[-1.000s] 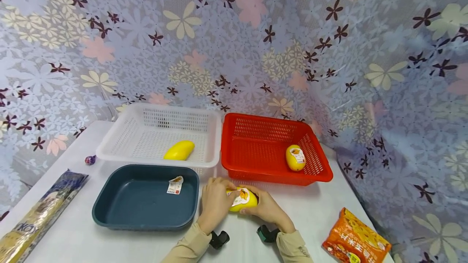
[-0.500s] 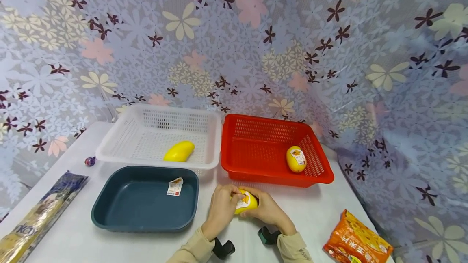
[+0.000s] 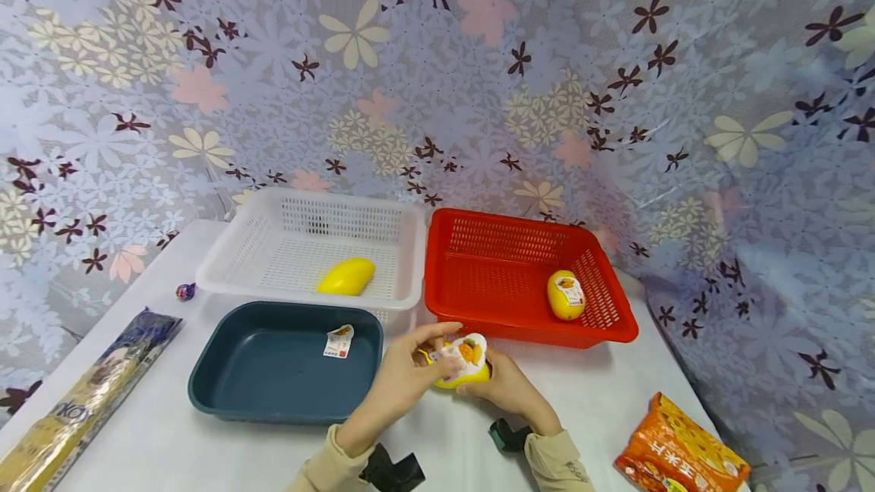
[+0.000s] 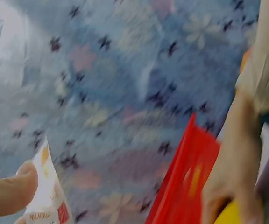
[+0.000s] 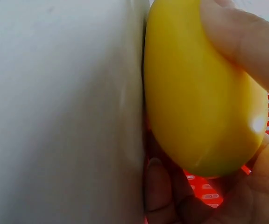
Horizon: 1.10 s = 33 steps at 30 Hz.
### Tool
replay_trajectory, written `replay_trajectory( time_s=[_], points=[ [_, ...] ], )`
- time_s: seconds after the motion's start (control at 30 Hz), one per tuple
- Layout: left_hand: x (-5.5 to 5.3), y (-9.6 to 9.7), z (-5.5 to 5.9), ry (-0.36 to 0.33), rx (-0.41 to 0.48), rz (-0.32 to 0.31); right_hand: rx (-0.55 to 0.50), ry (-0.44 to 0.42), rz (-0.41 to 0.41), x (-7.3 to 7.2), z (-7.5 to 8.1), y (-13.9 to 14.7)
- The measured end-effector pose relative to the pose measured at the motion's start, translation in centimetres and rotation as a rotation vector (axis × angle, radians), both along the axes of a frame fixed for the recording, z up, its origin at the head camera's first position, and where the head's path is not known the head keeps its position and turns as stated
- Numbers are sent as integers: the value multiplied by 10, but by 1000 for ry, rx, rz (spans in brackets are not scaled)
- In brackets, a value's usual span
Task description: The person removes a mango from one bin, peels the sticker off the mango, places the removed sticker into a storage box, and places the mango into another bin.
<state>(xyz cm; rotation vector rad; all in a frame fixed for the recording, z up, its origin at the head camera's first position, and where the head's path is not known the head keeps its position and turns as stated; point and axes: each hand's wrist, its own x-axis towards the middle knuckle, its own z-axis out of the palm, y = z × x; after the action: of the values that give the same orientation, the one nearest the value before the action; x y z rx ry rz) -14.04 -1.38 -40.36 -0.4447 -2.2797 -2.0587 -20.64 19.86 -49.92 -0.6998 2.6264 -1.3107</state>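
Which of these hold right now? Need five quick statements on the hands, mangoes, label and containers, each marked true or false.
1. The left hand pinches a printed label. True.
2. The right hand holds nothing. False: the right hand grips a yellow mango.
3. The red basket contains a mango with a sticker on it. True.
4. A mango lies in the dark tray. False: what lies in the dark tray is a loose sticker.
5. The orange packet is inside the white basket. False: the orange packet lies on the table, to the right of the hands.
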Motion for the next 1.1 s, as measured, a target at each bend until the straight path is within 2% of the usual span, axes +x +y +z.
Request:
replay_trajectory(
  time_s=[0.07, 0.23, 0.37, 0.43, 0.67, 0.8, 1.0, 1.1],
  points=[
    [-3, -11, 1, -27, -5, 77, 65, -87, -73, 1, 2, -1],
    [-8, -35, 4, -100, 89, 235, 64, -108, -68, 1, 3, -2],
    [-11, -49, 6, -132, 147, 299, 52, -113, -59, 1, 3, -2],
    [-12, -57, 6, -141, 138, 309, 49, -116, -57, 1, 3, -2],
    [-13, -95, 1, -177, 39, 335, 52, -116, -44, 0, 4, -2],
    [-14, -119, 0, -207, 11, 397, 51, -121, -49, -1, 4, -1],
    [-21, -151, -7, -264, -150, 496, 45, -134, -66, 0, 4, -1],
    [-25, -160, -14, -274, -190, 512, 45, -143, -77, 0, 3, -2]
  ],
)
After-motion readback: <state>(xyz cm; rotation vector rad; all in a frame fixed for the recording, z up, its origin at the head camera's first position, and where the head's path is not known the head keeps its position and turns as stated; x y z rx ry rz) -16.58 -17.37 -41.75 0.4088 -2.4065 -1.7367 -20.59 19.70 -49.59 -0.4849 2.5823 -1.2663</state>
